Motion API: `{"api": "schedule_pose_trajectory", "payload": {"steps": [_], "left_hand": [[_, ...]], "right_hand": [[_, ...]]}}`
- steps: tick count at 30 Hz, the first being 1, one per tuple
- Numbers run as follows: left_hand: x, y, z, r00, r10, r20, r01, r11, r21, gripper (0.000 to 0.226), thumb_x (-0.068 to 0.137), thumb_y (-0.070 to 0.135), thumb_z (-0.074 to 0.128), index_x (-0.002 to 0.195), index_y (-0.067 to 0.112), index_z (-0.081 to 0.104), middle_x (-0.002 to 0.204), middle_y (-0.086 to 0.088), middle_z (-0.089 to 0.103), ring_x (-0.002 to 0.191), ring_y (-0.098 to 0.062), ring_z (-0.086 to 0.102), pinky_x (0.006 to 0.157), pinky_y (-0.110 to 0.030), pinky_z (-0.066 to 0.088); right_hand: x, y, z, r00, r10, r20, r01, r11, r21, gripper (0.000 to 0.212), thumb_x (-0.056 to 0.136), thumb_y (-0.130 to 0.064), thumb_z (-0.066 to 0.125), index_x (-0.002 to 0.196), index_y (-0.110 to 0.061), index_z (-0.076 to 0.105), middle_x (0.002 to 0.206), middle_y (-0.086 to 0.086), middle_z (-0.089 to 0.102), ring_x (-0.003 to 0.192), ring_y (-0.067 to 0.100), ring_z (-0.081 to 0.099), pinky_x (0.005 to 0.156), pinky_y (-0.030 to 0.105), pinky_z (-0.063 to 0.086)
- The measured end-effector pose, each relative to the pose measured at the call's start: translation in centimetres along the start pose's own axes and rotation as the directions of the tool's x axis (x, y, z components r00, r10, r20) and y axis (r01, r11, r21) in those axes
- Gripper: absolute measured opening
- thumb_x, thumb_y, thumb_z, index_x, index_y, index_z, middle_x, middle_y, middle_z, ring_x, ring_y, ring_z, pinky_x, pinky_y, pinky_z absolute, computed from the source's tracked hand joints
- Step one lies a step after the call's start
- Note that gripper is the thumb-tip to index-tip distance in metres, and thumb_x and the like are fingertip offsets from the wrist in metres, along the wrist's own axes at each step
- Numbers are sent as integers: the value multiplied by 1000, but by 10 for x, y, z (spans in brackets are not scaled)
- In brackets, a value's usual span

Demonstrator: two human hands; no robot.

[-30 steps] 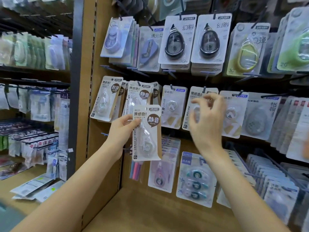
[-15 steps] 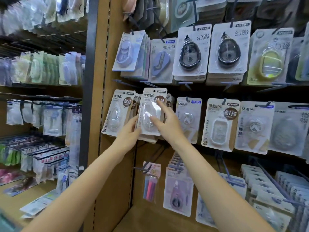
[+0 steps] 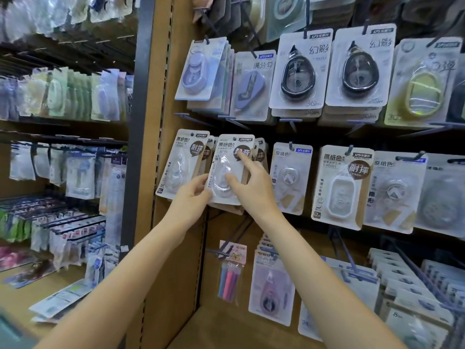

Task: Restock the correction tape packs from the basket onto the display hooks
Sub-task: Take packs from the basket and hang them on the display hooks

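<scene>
A correction tape pack (image 3: 227, 157), a kraft-coloured card with a clear blister, hangs at the front of a row of like packs on the middle row of hooks. My left hand (image 3: 190, 201) grips its lower left edge, thumb on the front. My right hand (image 3: 251, 185) lies on its face, index finger stretched up to the dark round label, thumb on the blister. A second row of similar packs (image 3: 180, 167) hangs just left of it. The basket is out of view.
Pegboard hooks hold more carded packs: black tape dispensers (image 3: 299, 71) above, white ones (image 3: 339, 182) to the right, a small pen pack (image 3: 230, 275) and pink-tape cards (image 3: 271, 288) below. A wooden upright (image 3: 151, 172) and dark post separate a left bay of bagged goods.
My left hand carried the pack up from chest height to the hook row. My right hand swung left from the neighbouring packs onto its face. The view has closed in on the shelf.
</scene>
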State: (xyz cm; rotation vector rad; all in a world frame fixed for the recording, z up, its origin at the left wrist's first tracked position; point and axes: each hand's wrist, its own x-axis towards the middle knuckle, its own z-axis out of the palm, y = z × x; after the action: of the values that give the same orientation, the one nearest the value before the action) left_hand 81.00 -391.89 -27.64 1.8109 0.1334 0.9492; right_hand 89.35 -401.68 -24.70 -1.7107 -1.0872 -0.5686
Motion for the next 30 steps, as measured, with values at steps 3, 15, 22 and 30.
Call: {"api": "schedule_pose_trajectory", "payload": {"steps": [3,15,22,30], "left_hand": [[-1,-1,0,999,-34,12,35,997,-68,35,97,6,40,118,34,46,91,16,59,88,1,55,77,-12,43],[-1,2,3,998,8,63,-12,998,68,60,95,1,41,146,29,26,149,2,32,121,-4,38,95,-19,39],[12,-2,12,991,-31,132,4,980,198,62,95,3,42,148,26,20,153,3,26,67,9,38,48,5,34],[19,-17,9,997,28,65,-40,980,193,55,94,12,47,144,21,29,147,-4,37,134,-17,35,100,-26,32]], "right_hand": [[2,-1,-1,999,31,21,-30,999,-28,59,91,-23,56,144,-16,34,139,10,43,130,22,38,109,34,32],[8,-3,-2,993,95,69,-88,992,-87,61,89,-21,57,145,-15,33,146,8,40,131,23,40,108,41,36],[0,20,1,995,65,71,-51,983,-179,62,94,-22,53,149,-26,23,140,9,42,129,22,39,100,30,33],[-18,28,-5,992,-107,-69,87,966,-242,42,97,-26,46,138,-17,40,125,4,42,107,12,45,87,22,37]]}}
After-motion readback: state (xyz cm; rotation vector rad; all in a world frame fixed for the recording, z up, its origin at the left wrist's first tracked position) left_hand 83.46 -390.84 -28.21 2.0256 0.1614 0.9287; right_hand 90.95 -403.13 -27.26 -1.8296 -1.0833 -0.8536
